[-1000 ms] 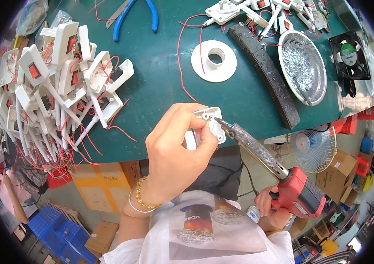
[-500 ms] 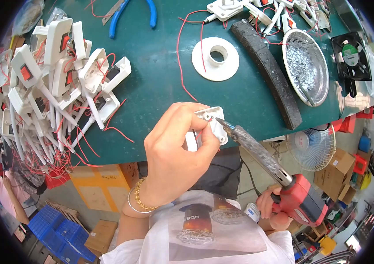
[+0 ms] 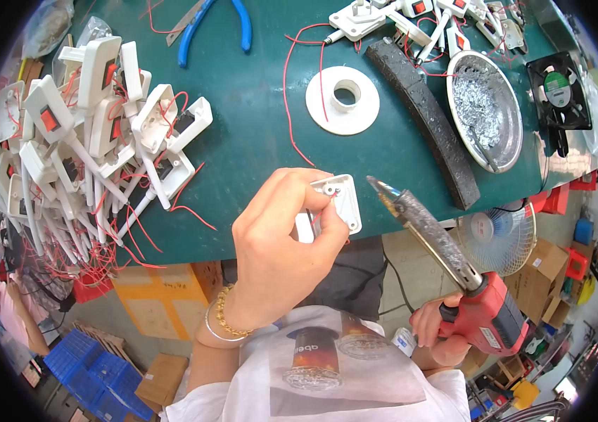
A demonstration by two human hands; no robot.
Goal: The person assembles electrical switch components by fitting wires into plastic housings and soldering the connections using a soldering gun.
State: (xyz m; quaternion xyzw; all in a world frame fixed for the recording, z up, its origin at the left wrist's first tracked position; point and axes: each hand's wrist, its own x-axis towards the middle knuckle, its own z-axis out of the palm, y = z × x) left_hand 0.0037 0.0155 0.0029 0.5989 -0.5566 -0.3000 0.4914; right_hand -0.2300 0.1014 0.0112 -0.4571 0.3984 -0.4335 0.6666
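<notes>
My left hand (image 3: 278, 235) is closed around a white plastic plug housing (image 3: 345, 205), its open inside facing up with a bit of red wire at the fingertips. A red-handled soldering gun (image 3: 492, 316) is in my right hand (image 3: 436, 325), fingers wrapped round its grip. Its tip points up and left, a short way right of the housing and apart from it. Beyond my left hand lies a white spool (image 3: 364, 116), with a loose red wire (image 3: 285, 84) beside it.
Several white switch housings (image 3: 95, 133) with cords are heaped at left. Blue-handled pliers (image 3: 245, 28) lie at the back. On the right are a dark bar (image 3: 429, 126), a metal dish (image 3: 519, 133) of solder scraps and a small black fan (image 3: 559, 91). A floor fan (image 3: 499, 239) stands below.
The soldering gun's tip has pulled away from the housing to the right and slightly up. My left hand keeps its hold on the housing, nearly still.
</notes>
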